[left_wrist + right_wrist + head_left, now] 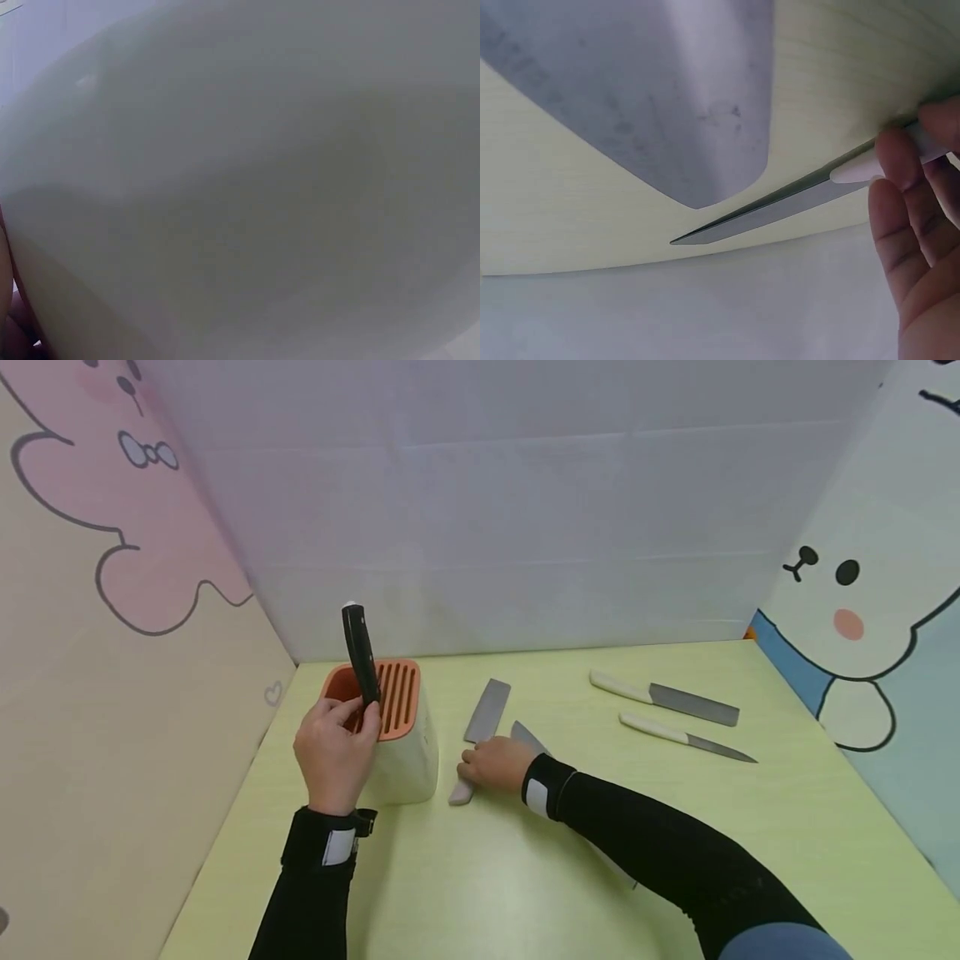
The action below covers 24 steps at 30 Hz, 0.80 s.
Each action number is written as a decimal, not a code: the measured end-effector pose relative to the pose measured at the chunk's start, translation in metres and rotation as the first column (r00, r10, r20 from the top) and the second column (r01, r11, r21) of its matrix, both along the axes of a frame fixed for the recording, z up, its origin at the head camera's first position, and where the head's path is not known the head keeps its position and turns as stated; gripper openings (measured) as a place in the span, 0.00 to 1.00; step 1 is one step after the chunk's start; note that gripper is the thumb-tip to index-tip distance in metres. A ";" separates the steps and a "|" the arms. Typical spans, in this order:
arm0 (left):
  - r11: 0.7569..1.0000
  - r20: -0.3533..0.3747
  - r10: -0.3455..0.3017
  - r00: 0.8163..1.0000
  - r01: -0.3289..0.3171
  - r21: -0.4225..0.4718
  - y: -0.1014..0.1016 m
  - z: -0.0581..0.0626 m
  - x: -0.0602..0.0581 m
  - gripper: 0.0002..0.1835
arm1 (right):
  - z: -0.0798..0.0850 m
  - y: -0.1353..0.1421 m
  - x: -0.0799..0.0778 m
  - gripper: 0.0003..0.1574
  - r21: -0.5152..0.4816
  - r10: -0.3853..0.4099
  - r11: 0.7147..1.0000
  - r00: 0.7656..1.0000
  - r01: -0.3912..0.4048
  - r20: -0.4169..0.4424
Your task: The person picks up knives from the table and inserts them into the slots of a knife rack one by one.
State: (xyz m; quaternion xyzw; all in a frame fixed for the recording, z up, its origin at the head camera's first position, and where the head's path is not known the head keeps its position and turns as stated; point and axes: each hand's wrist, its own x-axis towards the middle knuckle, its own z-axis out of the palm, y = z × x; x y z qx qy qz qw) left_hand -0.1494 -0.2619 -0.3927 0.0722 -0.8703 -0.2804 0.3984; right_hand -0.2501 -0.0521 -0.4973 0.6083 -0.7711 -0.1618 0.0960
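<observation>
two hands [333, 760] busy: left clamped the stiff black knife [361, 653] by its handle over the block [401, 739]; right [497, 764] gripped a cleaver [486, 712] handle.

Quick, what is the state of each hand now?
Left hand: grips the black-handled knife over the knife block.
Right hand: fingers on a white-handled knife; grip cannot be told.

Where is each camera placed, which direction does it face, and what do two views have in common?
Head: worn high, faces forward and down at the table; both forearms show, left hand holding a black-handled knife at the knife block.
Left wrist: pressed close to a pale blurred surface; only a sliver of skin shows.
Right wrist: low over the table, sees fingers on a white-handled knife.
Shared: head and right wrist both show the right hand among the knives.
</observation>
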 end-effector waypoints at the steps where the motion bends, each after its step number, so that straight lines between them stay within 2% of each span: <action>1: 1.000 -0.004 0.000 1.000 0.000 0.000 0.000 0.000 0.000 0.14 | 0.001 -0.001 0.001 0.07 0.001 0.010 1.000 1.000 -0.010 -0.013; 9: 1.000 -0.006 -0.009 1.000 0.009 -0.003 0.000 0.000 0.000 0.14 | 0.008 -0.003 0.007 0.08 0.031 0.078 0.997 0.993 -0.075 -0.084; 17: 1.000 -0.019 -0.016 1.000 0.016 -0.003 -0.002 -0.001 0.000 0.15 | 0.017 -0.005 0.011 0.04 0.038 0.152 0.988 0.978 -0.148 -0.146; 24: 1.000 -0.018 -0.018 1.000 0.019 0.015 -0.001 -0.002 0.000 0.14 | 0.026 -0.001 0.016 0.09 0.053 0.175 0.984 0.963 -0.168 -0.204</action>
